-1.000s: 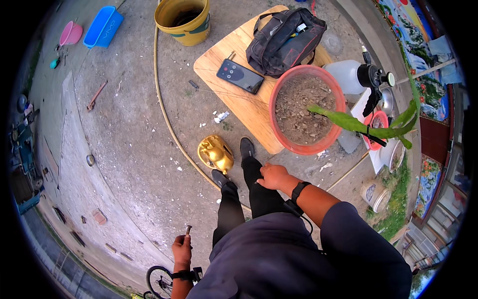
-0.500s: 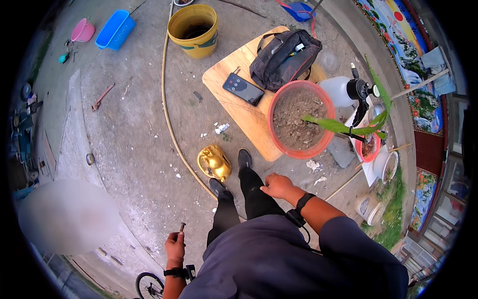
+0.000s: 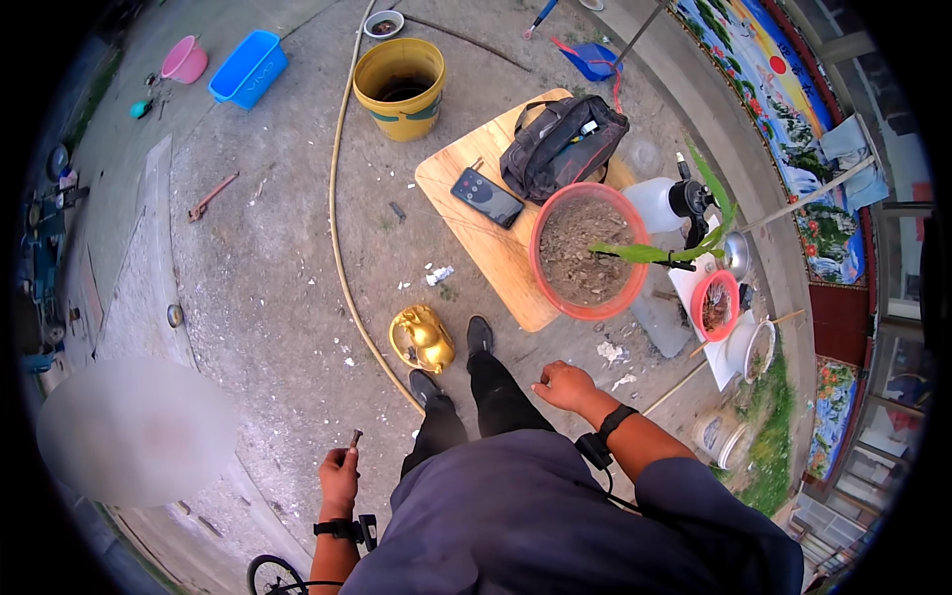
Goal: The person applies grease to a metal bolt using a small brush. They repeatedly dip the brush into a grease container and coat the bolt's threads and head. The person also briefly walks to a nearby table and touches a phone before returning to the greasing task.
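Note:
My left hand [image 3: 338, 483] hangs low beside my left leg, closed around a short brown stick-like piece [image 3: 356, 437] with a wider top end. My right hand [image 3: 566, 387] is held in front of my right hip, its fingers curled in and no object showing in them. The nearest thing ahead of it is an orange-rimmed pot [image 3: 535, 245] full of dry soil, at the near right part of a low wooden table [image 3: 471, 248]. Long green leaves [image 3: 635, 253] reach over the pot. A golden figurine [image 3: 424, 337] rests on the ground by my feet.
On the table lie a phone [image 3: 487, 197] and a dark tool bag [image 3: 563, 149]. A white spray bottle [image 3: 653, 204] stands beside the pot. A yellow bucket [image 3: 405, 117], a blue tub [image 3: 248, 71] and a long hose [image 3: 335, 218] are on the ground.
The view has shifted, so the table, bucket and pot sit lower in it. My left hand still grips the brown piece; my right hand appears slightly lower and farther right.

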Demonstrator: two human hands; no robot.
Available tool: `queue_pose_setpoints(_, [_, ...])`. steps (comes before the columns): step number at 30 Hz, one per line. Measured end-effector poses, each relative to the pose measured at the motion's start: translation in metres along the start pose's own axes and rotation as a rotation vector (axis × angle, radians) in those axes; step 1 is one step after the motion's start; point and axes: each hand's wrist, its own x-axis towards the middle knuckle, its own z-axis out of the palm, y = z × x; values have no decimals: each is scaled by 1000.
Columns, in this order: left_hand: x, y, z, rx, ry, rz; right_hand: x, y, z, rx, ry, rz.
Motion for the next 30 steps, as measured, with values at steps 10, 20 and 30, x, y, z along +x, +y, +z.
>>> queue_pose_setpoints(10, [3,-14,-14,-21,9,37,-17,-14,0,11,20,26])
queue_pose_setpoints(20, [-2,-33,-24,-24,30,44,-21,-22,-1,16,6,8])
queue_pose_setpoints(30, [-7,-41,-26,-24,43,17,-20,-25,5,-8,27,-18])
